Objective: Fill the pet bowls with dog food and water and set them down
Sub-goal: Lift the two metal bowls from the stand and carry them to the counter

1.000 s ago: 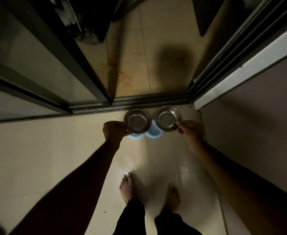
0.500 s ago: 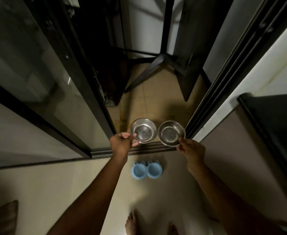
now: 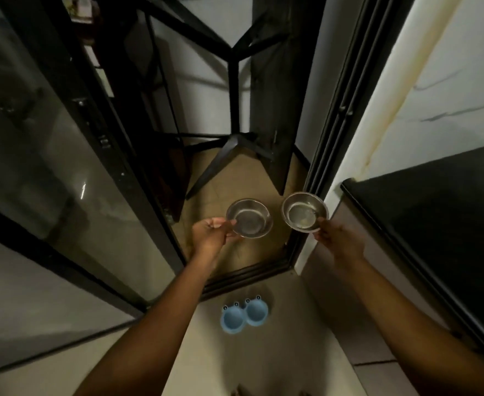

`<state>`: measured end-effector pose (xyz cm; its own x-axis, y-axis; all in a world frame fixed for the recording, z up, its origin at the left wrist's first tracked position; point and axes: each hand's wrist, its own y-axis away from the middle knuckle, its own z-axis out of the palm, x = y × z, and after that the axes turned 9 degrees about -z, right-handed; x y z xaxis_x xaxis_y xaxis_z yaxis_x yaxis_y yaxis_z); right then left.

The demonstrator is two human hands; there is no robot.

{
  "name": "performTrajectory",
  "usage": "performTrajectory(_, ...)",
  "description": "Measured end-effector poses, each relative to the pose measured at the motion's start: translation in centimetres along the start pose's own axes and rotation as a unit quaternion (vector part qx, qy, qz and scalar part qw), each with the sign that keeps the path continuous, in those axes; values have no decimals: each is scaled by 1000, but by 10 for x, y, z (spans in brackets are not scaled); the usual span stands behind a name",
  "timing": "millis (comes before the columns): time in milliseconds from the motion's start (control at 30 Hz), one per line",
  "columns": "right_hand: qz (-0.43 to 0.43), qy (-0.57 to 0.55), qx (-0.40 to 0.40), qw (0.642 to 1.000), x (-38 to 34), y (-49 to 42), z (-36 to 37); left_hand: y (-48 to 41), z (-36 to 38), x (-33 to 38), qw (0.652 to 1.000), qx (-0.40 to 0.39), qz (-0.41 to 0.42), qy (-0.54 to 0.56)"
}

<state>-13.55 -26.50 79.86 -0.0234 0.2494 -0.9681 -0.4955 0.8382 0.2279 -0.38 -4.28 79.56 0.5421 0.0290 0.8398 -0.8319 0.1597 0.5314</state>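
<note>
I hold two round steel pet bowls out in front of me, well above the floor. My left hand [image 3: 210, 234] grips the near rim of the left steel bowl [image 3: 250, 219]. My right hand [image 3: 336, 238] pinches the rim of the right steel bowl [image 3: 303, 210]. Both bowls look empty and shiny inside. Down on the pale tiled floor, between my arms, lies a light blue double bowl stand [image 3: 244, 314] with its two round hollows bare.
A dark sliding glass door [image 3: 63, 155] stands at the left, its floor track [image 3: 246, 274] crossing just beyond the stand. Past the doorway are black table legs [image 3: 233, 110]. A black countertop [image 3: 435, 224] and white wall are at the right.
Both bowls have been lifted up off the blue stand and carried higher. They have drifted apart a little. My view has tilted up toward the doorway, and my feet have dropped to the bottom edge.
</note>
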Motion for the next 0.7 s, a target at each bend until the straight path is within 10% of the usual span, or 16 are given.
performTrajectory(700,23,-66,230,971,-78,-35,-220,40,266,-9,965,-232,-14,-120)
